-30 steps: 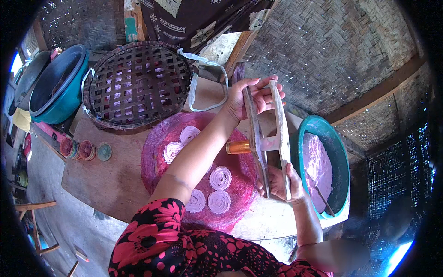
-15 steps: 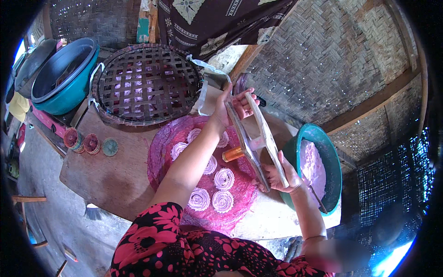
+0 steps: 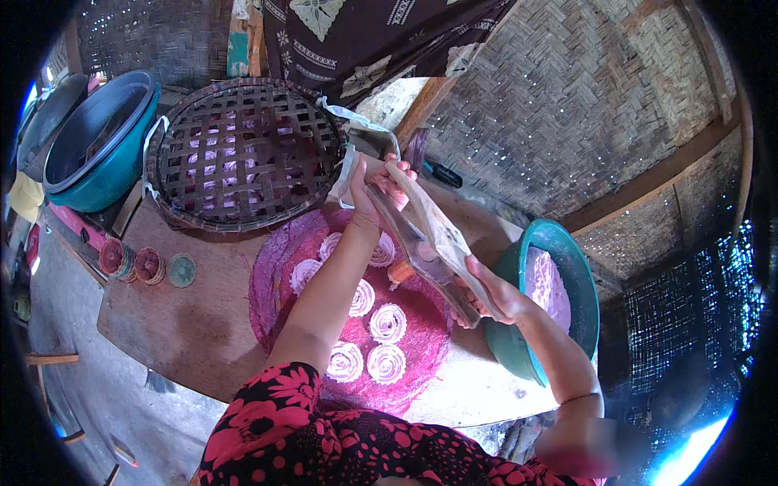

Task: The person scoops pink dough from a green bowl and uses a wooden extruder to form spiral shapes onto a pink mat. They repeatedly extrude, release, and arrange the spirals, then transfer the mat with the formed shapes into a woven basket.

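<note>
Wooden press, held in the air above the right part of a round pink tray. Its two bars lie aslant, nearer together at the far end; an orange cylinder projects below them. The left hand grasps the far ends, fingers curled around the bars; the right hand grasps the near ends, fingers reaching across both. On the tray lie pale pink coils, some partly hidden by the left forearm. To the right stands a green basin containing a pink mass. To the left, on the wooden table, are small ridged rounds; beyond, a broad openwork basket.
</note>
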The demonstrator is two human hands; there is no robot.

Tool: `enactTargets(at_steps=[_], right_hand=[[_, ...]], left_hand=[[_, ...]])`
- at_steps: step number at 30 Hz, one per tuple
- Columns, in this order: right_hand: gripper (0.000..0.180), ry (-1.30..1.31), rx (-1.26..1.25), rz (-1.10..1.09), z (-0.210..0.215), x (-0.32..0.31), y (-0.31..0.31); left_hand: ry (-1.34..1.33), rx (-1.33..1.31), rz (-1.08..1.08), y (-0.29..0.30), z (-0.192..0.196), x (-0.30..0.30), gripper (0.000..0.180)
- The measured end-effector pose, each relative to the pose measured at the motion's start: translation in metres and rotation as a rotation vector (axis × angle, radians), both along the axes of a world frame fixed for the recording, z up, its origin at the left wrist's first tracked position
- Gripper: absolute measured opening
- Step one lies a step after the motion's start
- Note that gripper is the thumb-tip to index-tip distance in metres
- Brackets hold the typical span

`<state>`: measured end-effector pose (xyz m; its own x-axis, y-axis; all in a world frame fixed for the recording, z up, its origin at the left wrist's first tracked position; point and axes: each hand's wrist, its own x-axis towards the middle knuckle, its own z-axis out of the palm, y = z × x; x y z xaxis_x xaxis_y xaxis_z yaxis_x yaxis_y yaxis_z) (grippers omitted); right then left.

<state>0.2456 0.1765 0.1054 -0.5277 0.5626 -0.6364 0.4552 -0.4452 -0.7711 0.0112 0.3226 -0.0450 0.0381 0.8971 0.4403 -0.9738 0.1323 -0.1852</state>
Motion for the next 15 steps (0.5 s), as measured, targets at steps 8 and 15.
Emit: enactTargets(at_steps=[8,15], right_hand=[[0.082,-0.069,0.063,-0.158,0.014,0.0,-0.007],[0.081,-0.147,0.148,-0.17,0.013,0.006,-0.011]], left_hand=[[0.039,0.008,0.015,-0.004,0.031,-0.004,0.052],[0.027,-0.089,-0.078,-0.005,0.045,0.002,0.068]])
